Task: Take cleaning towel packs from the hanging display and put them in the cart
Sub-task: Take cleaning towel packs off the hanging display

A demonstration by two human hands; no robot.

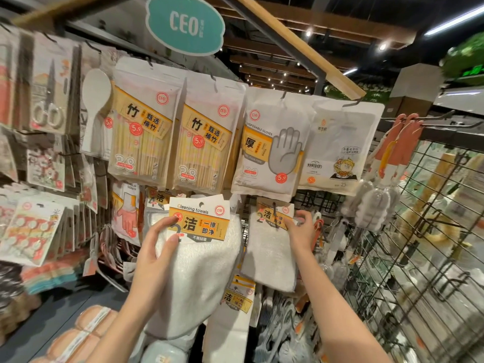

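The left hand [159, 242] holds one towel pack [199, 260], off its hook and hanging long-ways down, just left of the hanging pack [272, 247], which the right hand [301, 226] pinches at its card top; no cart shows.

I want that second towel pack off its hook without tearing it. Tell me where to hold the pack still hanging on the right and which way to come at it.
Grip the hanging towel pack by its cardboard header, just under the hook hole, where the right hand already pinches it. Come from the front right and draw it towards you along the hook; the limp cloth below gives no firm hold.
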